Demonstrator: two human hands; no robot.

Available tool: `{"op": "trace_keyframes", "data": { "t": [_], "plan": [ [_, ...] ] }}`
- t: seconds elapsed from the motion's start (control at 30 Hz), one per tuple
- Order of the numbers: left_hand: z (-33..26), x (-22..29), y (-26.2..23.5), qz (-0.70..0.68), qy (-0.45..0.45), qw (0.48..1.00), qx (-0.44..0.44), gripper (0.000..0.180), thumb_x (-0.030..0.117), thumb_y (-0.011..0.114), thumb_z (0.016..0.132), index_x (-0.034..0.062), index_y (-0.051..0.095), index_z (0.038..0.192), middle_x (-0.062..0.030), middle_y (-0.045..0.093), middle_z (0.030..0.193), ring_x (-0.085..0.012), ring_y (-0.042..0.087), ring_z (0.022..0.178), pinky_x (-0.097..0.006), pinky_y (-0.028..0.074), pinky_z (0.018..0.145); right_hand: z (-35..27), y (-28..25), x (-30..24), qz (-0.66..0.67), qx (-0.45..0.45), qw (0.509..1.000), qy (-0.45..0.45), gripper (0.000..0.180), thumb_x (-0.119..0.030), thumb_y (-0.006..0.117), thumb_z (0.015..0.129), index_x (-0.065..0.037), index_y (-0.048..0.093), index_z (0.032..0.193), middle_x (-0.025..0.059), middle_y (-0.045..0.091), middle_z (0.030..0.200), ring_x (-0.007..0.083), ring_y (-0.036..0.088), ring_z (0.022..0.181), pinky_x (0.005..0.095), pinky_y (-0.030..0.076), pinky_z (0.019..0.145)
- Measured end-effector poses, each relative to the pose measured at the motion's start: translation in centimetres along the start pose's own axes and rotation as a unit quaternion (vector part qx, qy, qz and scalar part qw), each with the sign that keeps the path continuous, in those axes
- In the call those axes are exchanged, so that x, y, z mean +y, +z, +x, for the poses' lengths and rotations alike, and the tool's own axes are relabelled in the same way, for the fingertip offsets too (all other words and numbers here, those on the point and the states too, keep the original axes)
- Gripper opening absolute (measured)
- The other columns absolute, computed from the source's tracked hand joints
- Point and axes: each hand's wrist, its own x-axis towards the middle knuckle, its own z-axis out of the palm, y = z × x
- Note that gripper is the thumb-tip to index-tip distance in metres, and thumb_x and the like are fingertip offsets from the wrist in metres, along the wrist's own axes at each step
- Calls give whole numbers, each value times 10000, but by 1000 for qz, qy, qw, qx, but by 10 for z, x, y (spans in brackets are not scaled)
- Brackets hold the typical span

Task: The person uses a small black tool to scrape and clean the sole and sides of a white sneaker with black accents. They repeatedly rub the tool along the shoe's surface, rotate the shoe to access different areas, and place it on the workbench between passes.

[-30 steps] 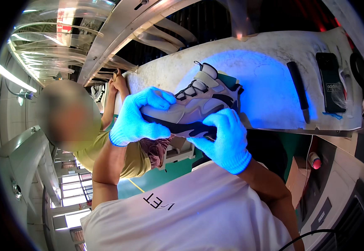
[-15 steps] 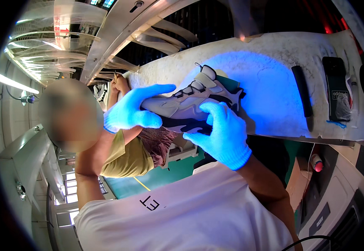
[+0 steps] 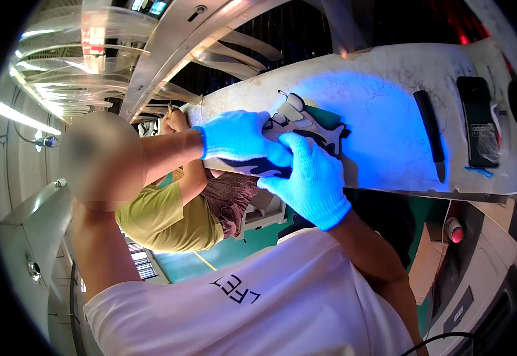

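A light grey and white sneaker (image 3: pixel 306 123) with dark sole parts lies on its side over the worktable's near edge, its heel to the right. A green piece (image 3: pixel 322 117) shows at its collar. My left hand (image 3: pixel 238 137), in a knitted glove lit blue, lies across the forefoot and laces, its fingers bent over the upper. The toe is mostly hidden behind it. My right hand (image 3: pixel 315 183), gloved alike, grips the near side of the shoe by the midsole, thumb below and fingers above.
Blue light falls on the pale, stained worktable (image 3: pixel 383 89). On its right lie a black-handled tool (image 3: pixel 429 133), a dark flat case (image 3: pixel 477 115) and a clear plastic scrap (image 3: pixel 489 148). A person in a yellow-green top (image 3: pixel 169 219) works to the left. Metal framing (image 3: pixel 169 53) borders the far left.
My left hand has moved right, from round the toe to over the forefoot and laces. My right hand has shifted slightly left, still on the shoe. The shoe has barely moved.
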Motion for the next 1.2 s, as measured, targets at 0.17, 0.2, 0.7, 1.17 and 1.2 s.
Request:
{"op": "trace_keyframes", "data": {
  "t": [0.17, 0.2, 0.7, 1.17, 1.2],
  "plan": [
    [-74, 32, -38, -57, 33, 997, -42, 965, 569, 895, 805, 62, 582, 1563, -250, 795, 1233, -377, 792, 1126, -430, 608, 983, -8, -25, -15, 68, -31, 996, 40, 846, -348, 1033, 724, -85, 599, 1400, 136, 738, 1219, 352, 764, 998, 474, 629, 788],
    [-83, 14, -38, -85, 121, 989, 5, 983, 475, 960, 742, 43, 603, 1550, -239, 797, 1244, -360, 798, 1132, -419, 610, 995, -14, -33, -20, 92, -11, 994, 61, 881, -344, 1047, 709, -80, 613, 1429, 119, 740, 1189, 301, 760, 949, 434, 632, 786],
    [-90, -14, 25, -100, 401, 876, 247, 619, 244, 1083, 601, 5, 827, 1111, -177, 801, 1187, -357, 770, 1139, -432, 613, 984, -52, -51, -6, -23, 15, 999, -34, 791, -337, 1037, 732, -121, 628, 1373, 93, 659, 1045, 292, 705, 912, 440, 600, 762],
    [-78, -36, 21, -372, 265, 886, 77, 881, 312, 1024, 709, -2, 693, 1462, -202, 659, 1529, -334, 648, 1391, -460, 481, 1193, -41, -41, -1, -56, -25, 998, 23, 827, -401, 1055, 677, -119, 622, 1323, 74, 625, 1029, 261, 651, 879, 425, 551, 730],
    [-67, -40, 26, -394, 220, 888, 93, 991, 356, 975, 783, -5, 564, 1610, -222, 664, 1538, -349, 653, 1381, -463, 481, 1204, -41, -39, -1, -66, -35, 997, 24, 824, -395, 1054, 677, -119, 622, 1322, 74, 625, 1032, 263, 648, 885, 426, 546, 735]
  ]
}}
